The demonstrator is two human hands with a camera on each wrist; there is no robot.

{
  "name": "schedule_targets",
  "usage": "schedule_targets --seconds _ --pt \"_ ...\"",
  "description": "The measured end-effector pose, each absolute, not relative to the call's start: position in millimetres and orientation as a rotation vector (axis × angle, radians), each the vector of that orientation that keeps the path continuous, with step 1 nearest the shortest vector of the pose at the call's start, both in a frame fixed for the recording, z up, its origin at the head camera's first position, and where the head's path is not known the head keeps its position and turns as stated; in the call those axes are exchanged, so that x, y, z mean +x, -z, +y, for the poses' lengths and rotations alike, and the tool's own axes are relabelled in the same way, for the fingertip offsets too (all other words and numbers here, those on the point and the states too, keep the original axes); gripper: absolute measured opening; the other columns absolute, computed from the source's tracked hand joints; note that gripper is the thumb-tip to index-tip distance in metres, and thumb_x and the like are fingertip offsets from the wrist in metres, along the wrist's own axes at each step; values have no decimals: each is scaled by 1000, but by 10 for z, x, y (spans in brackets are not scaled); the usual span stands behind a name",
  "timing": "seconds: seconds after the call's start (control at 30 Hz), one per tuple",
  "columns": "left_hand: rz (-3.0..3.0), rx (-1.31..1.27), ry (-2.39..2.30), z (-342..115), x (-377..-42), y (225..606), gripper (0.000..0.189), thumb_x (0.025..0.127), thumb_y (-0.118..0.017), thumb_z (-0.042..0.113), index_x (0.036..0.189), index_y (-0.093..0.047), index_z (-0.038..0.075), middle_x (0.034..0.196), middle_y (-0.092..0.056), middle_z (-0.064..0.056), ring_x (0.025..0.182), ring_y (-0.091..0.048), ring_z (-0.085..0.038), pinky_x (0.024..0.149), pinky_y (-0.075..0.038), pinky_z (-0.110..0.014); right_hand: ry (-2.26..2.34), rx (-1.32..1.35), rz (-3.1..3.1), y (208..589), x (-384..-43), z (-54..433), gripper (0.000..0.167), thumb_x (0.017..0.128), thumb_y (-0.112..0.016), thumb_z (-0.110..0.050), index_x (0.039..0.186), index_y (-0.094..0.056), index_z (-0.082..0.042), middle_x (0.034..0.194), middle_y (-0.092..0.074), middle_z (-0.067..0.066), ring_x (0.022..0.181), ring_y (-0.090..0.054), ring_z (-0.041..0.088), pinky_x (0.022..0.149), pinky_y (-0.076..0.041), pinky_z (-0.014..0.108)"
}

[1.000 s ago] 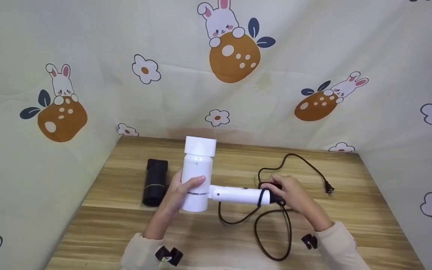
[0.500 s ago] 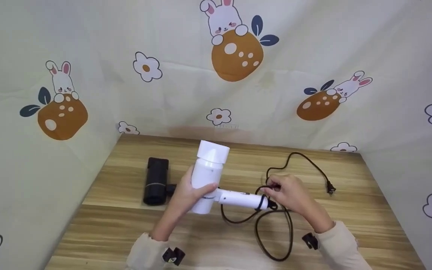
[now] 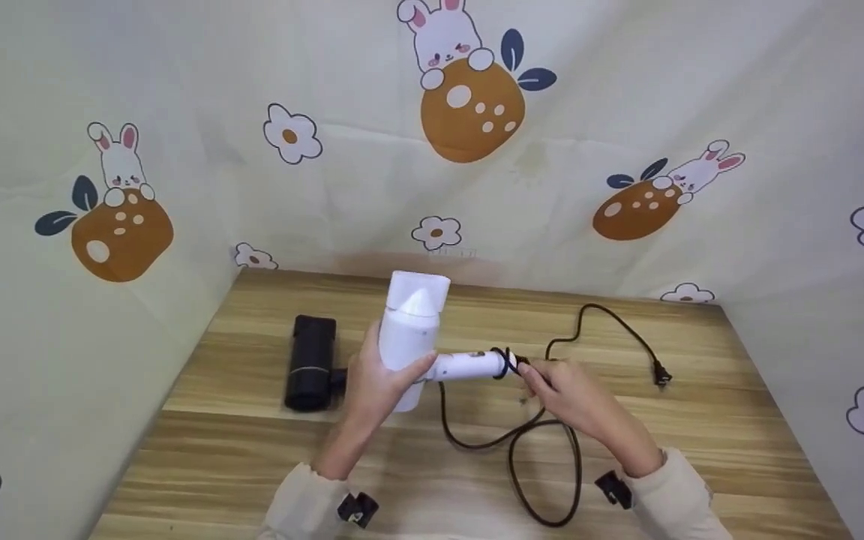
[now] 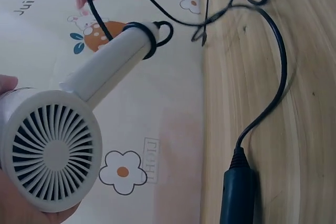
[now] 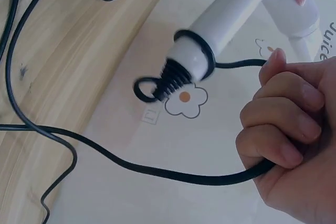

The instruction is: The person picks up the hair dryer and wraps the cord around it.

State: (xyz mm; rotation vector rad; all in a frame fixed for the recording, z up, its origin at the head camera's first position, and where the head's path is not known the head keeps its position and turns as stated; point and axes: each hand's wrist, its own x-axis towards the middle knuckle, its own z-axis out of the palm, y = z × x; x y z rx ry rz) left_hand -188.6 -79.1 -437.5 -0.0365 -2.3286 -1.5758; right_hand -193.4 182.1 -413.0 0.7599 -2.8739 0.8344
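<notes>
My left hand [image 3: 373, 386] grips the body of a white hair dryer [image 3: 408, 341], thumb across it, above the table. Its nozzle [image 3: 418, 291] points away from me and its handle [image 3: 469, 365] reaches right; the round rear grille [image 4: 56, 152] shows in the left wrist view. A black power cord [image 5: 197, 178] is looped round the handle's end. My right hand [image 3: 578, 394] holds that cord beside the handle's end, fingers curled over it in the right wrist view. A black hair dryer [image 3: 310, 367] lies on the table left of my left hand.
On the wooden table [image 3: 237, 465] more black cord [image 3: 513, 465] lies in loose loops at the front middle. A plug [image 3: 661, 373] rests at the right. Printed cloth [image 3: 357, 195] hangs along the back and sides.
The white dryer has shifted slightly right and its handle end has swung up and left. My right hand has moved a little left and down with the cord.
</notes>
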Motion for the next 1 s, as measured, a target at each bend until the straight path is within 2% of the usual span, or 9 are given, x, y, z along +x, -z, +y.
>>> schedule_targets --seconds 0.17,0.3,0.4,0.53,0.7,0.83,1.0 --pt "-2239 -25 1574 -788 -1873 4394 67 69 -80 32 122 -48 6 90 -65 -10 75 -62 -19 61 -52 -32 -941 893 -2900 4126 -1890 1830 29 99 -42 -20 82 -63 -9 75 -66 -1 59 -48 3 54 -43 21" --pt "-2174 -26 1597 -789 -1851 4381 66 68 -81 30 120 -49 5 91 -66 -10 75 -62 -20 63 -52 -32 -1002 1005 -2914 4140 -1860 1857 21 98 -44 -15 92 -62 -6 71 -62 -1 63 -54 4 57 -47 20" --pt "-2103 -35 1647 -786 -1831 4356 69 67 -82 27 123 -48 5 94 -65 -9 78 -61 -20 66 -52 -33 -1062 1046 -2889 4152 -1860 1848 20 98 -46 -17 91 -61 -6 69 -62 1 60 -55 6 56 -48 20" --pt "-1986 -63 1742 -771 -1808 4310 72 68 -81 20 128 -45 5 100 -63 -10 84 -58 -19 72 -50 -35 -1155 985 -2810 4161 -1860 1831 19 95 -51 -19 87 -62 -6 76 -66 3 64 -57 8 58 -49 20" --pt "-1864 -110 1852 -750 -1756 4237 68 69 -78 7 127 -44 1 104 -60 -10 89 -58 -16 77 -50 -33 -1213 862 -2710 4167 -1857 1800 15 89 -60 -20 86 -66 -7 74 -65 2 61 -49 1 54 -44 19" --pt "-1793 -174 1914 -744 -1714 4170 66 68 -75 1 126 -42 -2 105 -58 -5 91 -58 -14 78 -50 -30 -1299 772 -2630 4179 -1858 1746 12 86 -64 -20 84 -66 -8 74 -67 2 61 -54 3 53 -45 19" --pt "-1727 -259 1983 -765 -1690 4118 67 68 -72 -2 126 -39 -4 106 -58 4 92 -58 -14 79 -50 -29 -1471 699 -2577 4211 -1887 1692 16 85 -65 -18 84 -60 -3 80 -71 8 67 -63 6 54 -50 21"
